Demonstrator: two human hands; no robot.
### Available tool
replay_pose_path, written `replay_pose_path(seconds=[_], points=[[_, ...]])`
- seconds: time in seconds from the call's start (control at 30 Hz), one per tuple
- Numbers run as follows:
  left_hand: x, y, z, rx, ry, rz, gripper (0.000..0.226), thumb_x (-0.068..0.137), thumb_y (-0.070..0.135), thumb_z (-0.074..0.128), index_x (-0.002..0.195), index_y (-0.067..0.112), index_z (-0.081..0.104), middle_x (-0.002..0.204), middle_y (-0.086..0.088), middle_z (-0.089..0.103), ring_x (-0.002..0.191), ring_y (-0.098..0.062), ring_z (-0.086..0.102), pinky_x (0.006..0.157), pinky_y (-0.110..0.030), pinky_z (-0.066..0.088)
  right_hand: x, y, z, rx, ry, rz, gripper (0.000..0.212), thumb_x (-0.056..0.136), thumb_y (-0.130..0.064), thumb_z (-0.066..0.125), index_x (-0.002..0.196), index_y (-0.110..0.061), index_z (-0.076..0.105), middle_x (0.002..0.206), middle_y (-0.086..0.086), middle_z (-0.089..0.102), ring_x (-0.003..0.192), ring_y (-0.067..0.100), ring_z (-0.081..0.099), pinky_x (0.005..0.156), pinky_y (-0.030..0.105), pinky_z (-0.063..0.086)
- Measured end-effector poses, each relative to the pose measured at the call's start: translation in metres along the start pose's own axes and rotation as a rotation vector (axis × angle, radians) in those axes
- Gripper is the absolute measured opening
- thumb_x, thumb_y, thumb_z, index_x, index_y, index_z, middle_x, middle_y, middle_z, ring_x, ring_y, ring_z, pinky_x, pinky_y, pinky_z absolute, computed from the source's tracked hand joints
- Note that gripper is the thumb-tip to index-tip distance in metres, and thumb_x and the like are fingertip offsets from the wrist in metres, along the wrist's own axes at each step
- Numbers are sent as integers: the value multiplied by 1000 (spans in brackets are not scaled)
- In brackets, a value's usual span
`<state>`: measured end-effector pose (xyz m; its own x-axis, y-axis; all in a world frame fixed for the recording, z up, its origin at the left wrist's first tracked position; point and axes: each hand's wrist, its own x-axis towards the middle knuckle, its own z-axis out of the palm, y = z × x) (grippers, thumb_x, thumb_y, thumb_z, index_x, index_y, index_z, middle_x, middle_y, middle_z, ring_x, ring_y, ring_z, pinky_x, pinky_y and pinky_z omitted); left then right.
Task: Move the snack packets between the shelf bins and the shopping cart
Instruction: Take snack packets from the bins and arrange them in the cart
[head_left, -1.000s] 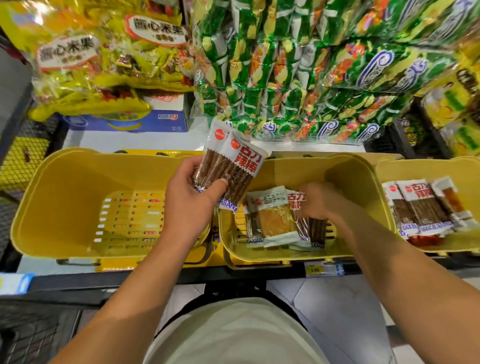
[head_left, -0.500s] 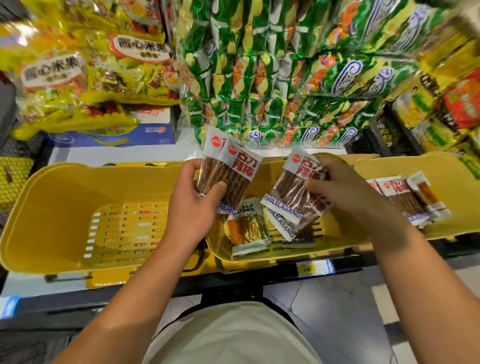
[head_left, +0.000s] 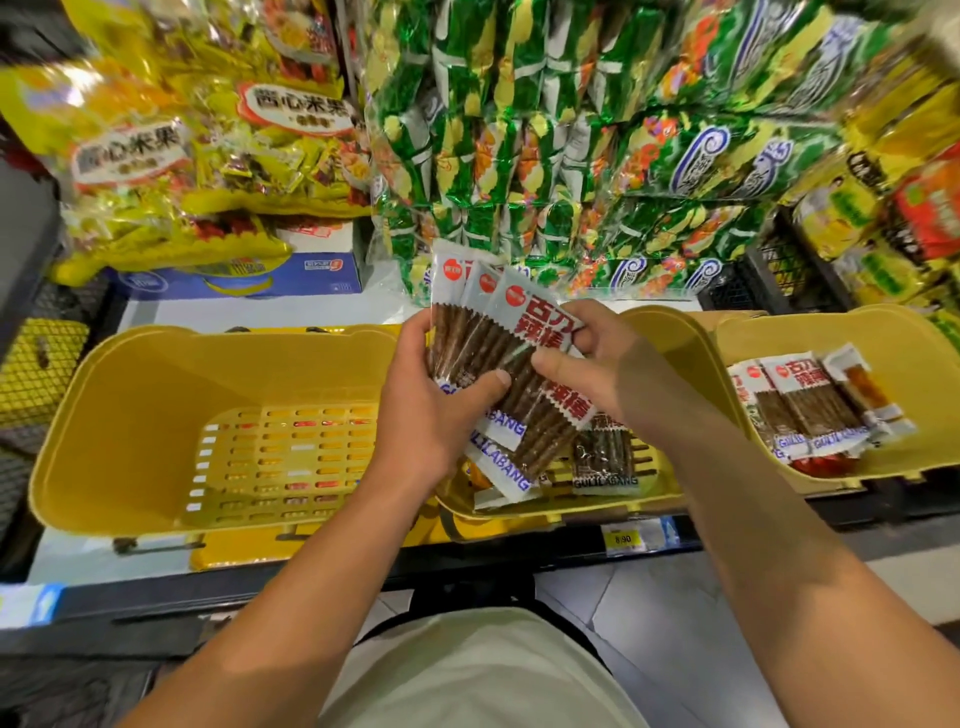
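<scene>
Fanned stack of stick-snack packets (head_left: 491, 358), clear fronts, white tops with red print, held up above the gap between the left bin (head_left: 156, 395) and the middle bin (head_left: 670, 338). At least three packets overlap; brown sticks visible inside.

Left hand (head_left: 431, 415) grasps the stack from the left and below, thumb pressed across the front, fingers curled behind. Right hand (head_left: 597, 364) pinches the frontmost packet at its right edge, thumb on the front, fingers wrapped over the top corner. Both hands are on the same bundle, touching each other's packets.

Middle bin, under the hands: a few more packets (head_left: 605, 457) lie flat on its slotted floor, partly hidden by the held stack. Left bin shows only its slotted floor. Right bin (head_left: 831, 327) holds a small pile of like packets (head_left: 810, 405), with an orange-filled one at its right side.

All three bins are yellow, side by side on a shelf edge; a yellow price tag (head_left: 622, 539) sits below the middle bin.

Behind the bins: green snack bags (head_left: 571, 130) stacked high at centre, yellow bags (head_left: 208, 156) at left above a blue box (head_left: 234, 278).
</scene>
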<state>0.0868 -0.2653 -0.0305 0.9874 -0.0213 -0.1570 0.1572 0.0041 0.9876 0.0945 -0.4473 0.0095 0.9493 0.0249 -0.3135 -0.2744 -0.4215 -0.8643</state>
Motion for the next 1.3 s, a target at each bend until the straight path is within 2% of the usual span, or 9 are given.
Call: replay_pose_path(seconds=[0.1,0.23,0.43,0.6,0.7,0.8,0.9,1.13,1.3], points=[[2,-2,-3,-11,42,1,65,79,6,82,132,22,49,117,0,70,104,-16,70,91,-48,57,0,4,-6,73,-154,59,39,93,-14,69,127,-29,57,107,-11,75,97,11,72,85,32,57],[5,-4,-12,-30,121,11,60,80,6,81,130,21,50,113,2,70,100,-12,70,90,-44,58,-3,6,-17,14,-53,134,36,90,-5,70,118,-27,64,103,-9,75,86,7,72,66,19,53],[15,-6,-31,21,230,39,53,82,11,79,125,26,53,114,8,67,102,-9,67,95,-44,55,24,41,-37,-599,34,205,22,90,-10,72,110,-14,68,107,10,68,74,14,60,60,27,48],[15,-11,-31,38,232,37,55,81,10,79,126,26,53,114,7,66,101,-6,66,94,-39,56,55,82,-21,-886,-115,412,48,96,-12,65,142,-7,52,132,16,60,116,32,58,90,28,46],[16,-14,-30,40,239,44,56,81,8,79,126,26,53,115,6,66,101,-7,66,91,-34,55,66,101,-13,-1112,-218,328,49,101,-4,51,148,5,37,146,25,45,118,35,53,73,18,50],[18,-16,-31,43,244,40,56,80,8,80,125,28,52,114,6,66,100,-6,66,87,-28,54,63,110,-6,-1010,-162,442,71,89,-8,70,149,-7,31,143,15,43,115,29,52,86,33,52],[18,-17,-30,39,244,40,56,80,7,80,126,24,53,114,5,67,98,-5,67,83,-22,53,58,103,-8,-1066,-114,420,51,86,-21,75,128,-13,48,125,8,55,122,33,43,96,45,46],[18,-18,-30,19,244,33,52,81,5,78,122,25,53,112,1,68,97,-7,68,89,-32,56,62,87,8,-621,-144,379,47,79,-12,82,121,-14,59,118,9,64,93,20,57,66,28,44],[17,-19,-30,-7,248,26,54,76,12,78,123,23,54,112,0,69,100,-13,69,94,-46,55,57,93,19,-369,85,413,54,78,-6,82,123,-7,52,111,6,59,101,22,58,80,31,49]])
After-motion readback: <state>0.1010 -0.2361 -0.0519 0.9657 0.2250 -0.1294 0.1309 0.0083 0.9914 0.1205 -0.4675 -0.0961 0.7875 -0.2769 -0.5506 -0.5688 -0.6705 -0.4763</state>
